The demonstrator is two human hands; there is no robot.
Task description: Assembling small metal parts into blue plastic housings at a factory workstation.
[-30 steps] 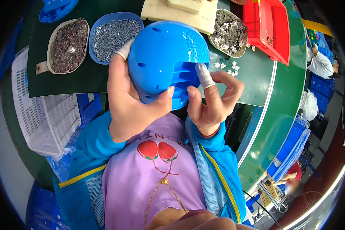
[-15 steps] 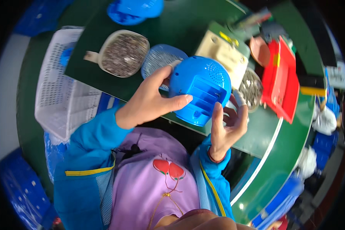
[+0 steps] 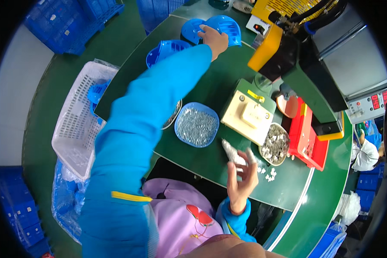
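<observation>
At the far side of the table my left hand (image 3: 216,42) reaches out, fingers closed over the edge of a rounded blue plastic housing (image 3: 228,26). Another blue shell (image 3: 191,31) sits right beside it, against my fingertips. My right hand (image 3: 241,182) hovers above the near table edge, empty, thumb and fingers apart; some fingertips are wrapped in whitish tape. Just left of it stands a blue dish (image 3: 197,124) full of small silvery screws. A round bowl (image 3: 274,144) of small metal and white bits is to its right. My left sleeve hides most of another bowl (image 3: 173,115).
A cream fixture block (image 3: 245,118) sits under a green and black press (image 3: 305,77). Red bins (image 3: 303,135) stand to the right. One more blue housing (image 3: 163,52) lies beside my left forearm. A white perforated basket (image 3: 79,116) is left of the table.
Both hands held a round blue housing in front of me. My left hand has moved far forward to the blue housings; my right has let go and moved lower.
</observation>
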